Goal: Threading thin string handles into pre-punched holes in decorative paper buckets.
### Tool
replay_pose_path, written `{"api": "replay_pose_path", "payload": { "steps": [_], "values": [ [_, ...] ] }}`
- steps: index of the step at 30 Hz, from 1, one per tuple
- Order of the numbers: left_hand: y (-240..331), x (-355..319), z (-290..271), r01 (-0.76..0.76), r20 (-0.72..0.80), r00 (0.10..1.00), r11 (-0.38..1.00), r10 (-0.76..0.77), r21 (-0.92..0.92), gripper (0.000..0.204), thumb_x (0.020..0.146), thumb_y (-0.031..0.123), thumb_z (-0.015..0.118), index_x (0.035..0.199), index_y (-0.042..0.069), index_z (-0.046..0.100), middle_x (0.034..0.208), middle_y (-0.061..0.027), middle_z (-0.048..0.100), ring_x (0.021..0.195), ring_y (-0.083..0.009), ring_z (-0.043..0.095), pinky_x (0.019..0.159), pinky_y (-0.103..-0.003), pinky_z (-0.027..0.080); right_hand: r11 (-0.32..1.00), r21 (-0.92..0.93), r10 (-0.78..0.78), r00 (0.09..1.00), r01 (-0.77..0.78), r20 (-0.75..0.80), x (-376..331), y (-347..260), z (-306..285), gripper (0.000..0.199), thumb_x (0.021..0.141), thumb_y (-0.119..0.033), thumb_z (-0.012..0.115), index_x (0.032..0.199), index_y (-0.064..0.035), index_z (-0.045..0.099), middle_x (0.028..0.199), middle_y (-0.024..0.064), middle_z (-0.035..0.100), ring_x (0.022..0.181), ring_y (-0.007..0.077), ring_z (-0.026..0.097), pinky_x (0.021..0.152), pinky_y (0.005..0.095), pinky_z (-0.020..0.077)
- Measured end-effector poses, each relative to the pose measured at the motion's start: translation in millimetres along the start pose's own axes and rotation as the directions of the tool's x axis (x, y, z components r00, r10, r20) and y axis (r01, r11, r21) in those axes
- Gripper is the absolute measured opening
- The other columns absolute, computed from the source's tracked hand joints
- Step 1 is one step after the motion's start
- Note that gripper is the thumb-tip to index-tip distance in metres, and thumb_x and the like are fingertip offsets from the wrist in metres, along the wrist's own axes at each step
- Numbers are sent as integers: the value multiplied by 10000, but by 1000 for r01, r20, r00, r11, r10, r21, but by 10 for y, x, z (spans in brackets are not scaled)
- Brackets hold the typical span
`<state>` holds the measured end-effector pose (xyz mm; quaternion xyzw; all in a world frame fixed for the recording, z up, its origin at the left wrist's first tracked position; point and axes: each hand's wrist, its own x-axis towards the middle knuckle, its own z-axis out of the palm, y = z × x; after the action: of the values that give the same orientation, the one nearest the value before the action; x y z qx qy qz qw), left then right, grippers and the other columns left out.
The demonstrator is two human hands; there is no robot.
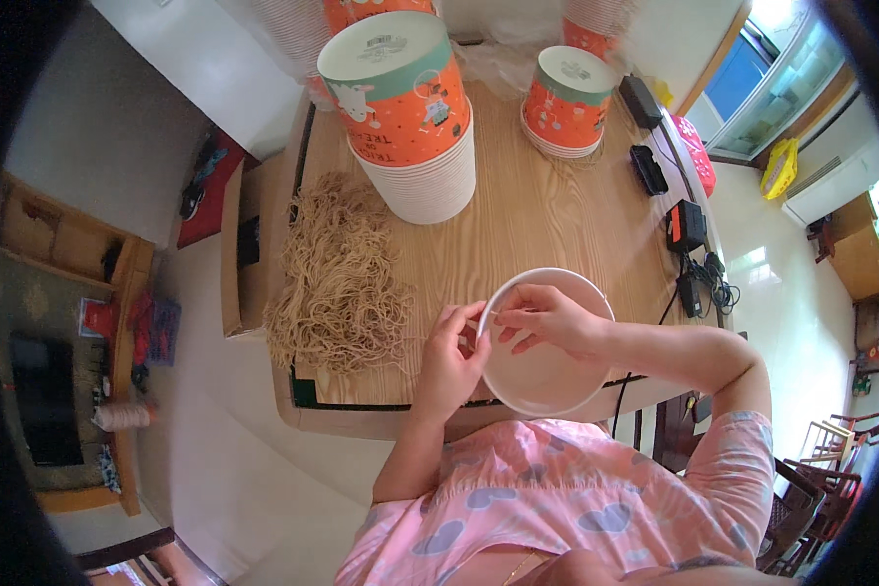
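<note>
A white paper bucket [547, 376] is tilted at the table's near edge, its mouth facing me. My left hand [453, 356] is closed on its left rim, fingers on the outer wall and thumb by the lip. Inside the mouth, my right hand [547, 320] reaches to the same left wall with its fingers bent together. Anything between those fingertips is too small to make out. Left of the bucket lies a loose heap of tan cords [340, 278]. Behind it stands a tall upside-down stack of orange and white paper buckets [415, 127].
A shorter bucket stack [566, 103] stands at the back right, near clear plastic wrapping [498, 68]. Along the right edge lie a black tray [648, 170], a black power adapter [687, 227] and coiled cable [718, 288]. A cardboard box [254, 244] is beside the table's left edge.
</note>
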<state>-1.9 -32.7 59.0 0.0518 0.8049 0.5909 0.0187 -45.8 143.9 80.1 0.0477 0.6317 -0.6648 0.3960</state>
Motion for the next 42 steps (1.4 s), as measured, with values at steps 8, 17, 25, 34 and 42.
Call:
{"api": "replay_pose_path", "payload": {
  "steps": [8,17,25,34,42],
  "values": [
    [-278,-48,-87,7,-24,1000,992,-10,-129,205,921,84,517,1091,10,604,1009,-97,572,829,-157,589,697,-254,486,989,-143,-22,998,29,52,38,75,-3,212,913,-194,579,1029,-17,589,981,76,586,876,153,599,712,266,540],
    [-123,-40,-116,-66,-5,998,997,66,-37,316,843,-25,538,1133,73,619,1016,-64,570,821,-134,595,653,-226,497,989,-150,-7,999,15,50,48,91,14,180,918,-165,564,1019,-19,592,933,71,604,832,144,608,689,264,537],
    [-100,-9,-110,-93,-6,996,995,93,-36,316,835,-39,543,1127,57,618,1010,-67,573,806,-132,597,646,-226,512,989,-148,23,999,-17,42,49,44,29,166,928,-167,557,1001,-18,568,945,54,606,837,126,606,691,255,530],
    [-149,-12,-103,-89,-3,996,996,89,-5,287,829,-41,566,1100,35,620,963,-72,593,793,-130,599,631,-234,501,994,-111,-10,998,16,57,52,19,25,168,924,-177,563,972,-17,577,850,43,612,728,109,608,629,241,527],
    [-153,2,-61,-219,-15,974,958,226,186,147,816,-8,600,960,20,616,842,-108,615,758,-228,618,626,-300,487,981,-192,-9,999,18,46,38,7,19,166,924,-177,568,932,-12,585,777,26,593,666,92,574,588,233,501]
  ]
}}
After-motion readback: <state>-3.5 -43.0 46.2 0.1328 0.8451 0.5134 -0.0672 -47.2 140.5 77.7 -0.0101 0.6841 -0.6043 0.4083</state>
